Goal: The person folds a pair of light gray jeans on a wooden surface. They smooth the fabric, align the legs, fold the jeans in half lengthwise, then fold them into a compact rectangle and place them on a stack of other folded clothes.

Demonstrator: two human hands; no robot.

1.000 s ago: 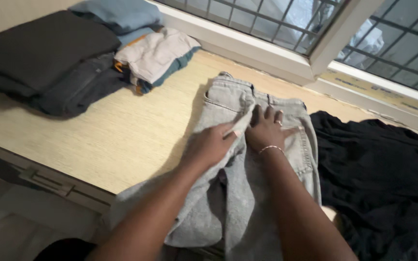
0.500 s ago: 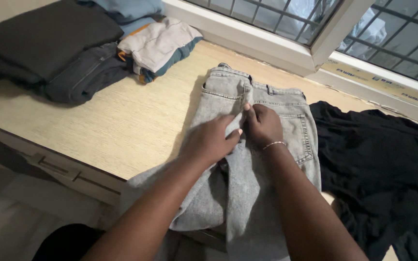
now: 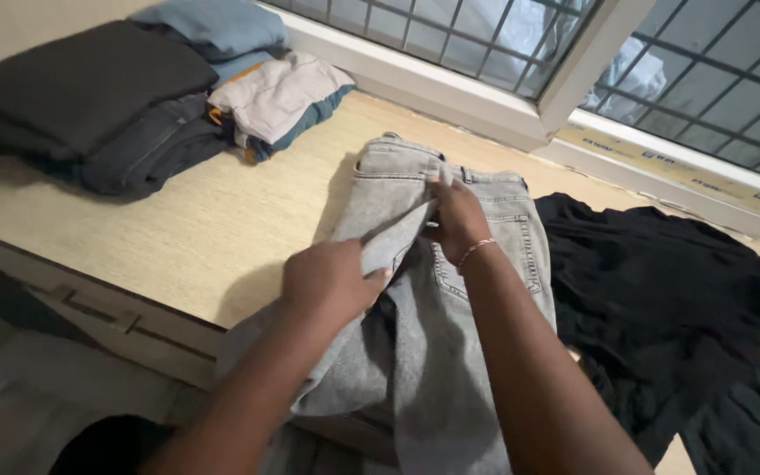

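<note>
Left hand: the left hand (image 3: 332, 281) is curled shut, fingers pinching a raised fold of the pale grey denim jeans (image 3: 450, 352) near the middle of the garment.
Right hand: the right hand (image 3: 456, 215) lies further up the jeans, just below the waistband, fingers bent and gripping the upper end of the same fold; a thin silver bracelet (image 3: 475, 250) circles its wrist.
Jeans position: spread on the light wood-grain tabletop (image 3: 222, 229), waistband towards the window, legs hanging over the near edge; back pocket stitching shows to the right of the right hand.
Far left: a folded dark charcoal garment (image 3: 81, 84) lies on top of folded dark grey jeans (image 3: 156, 149) at the table's far corner.
Behind that stack: a folded light blue cloth (image 3: 217, 26).
Beside the stack: a folded cream garment with teal and orange edges (image 3: 279, 92), touching the dark grey jeans, well apart from the pale jeans.
Back: a white window frame with a metal grille (image 3: 565, 75) runs along the table's far side.
Right: a crumpled black garment (image 3: 679, 299) lies loose on the table, its edge touching the pale jeans.
</note>
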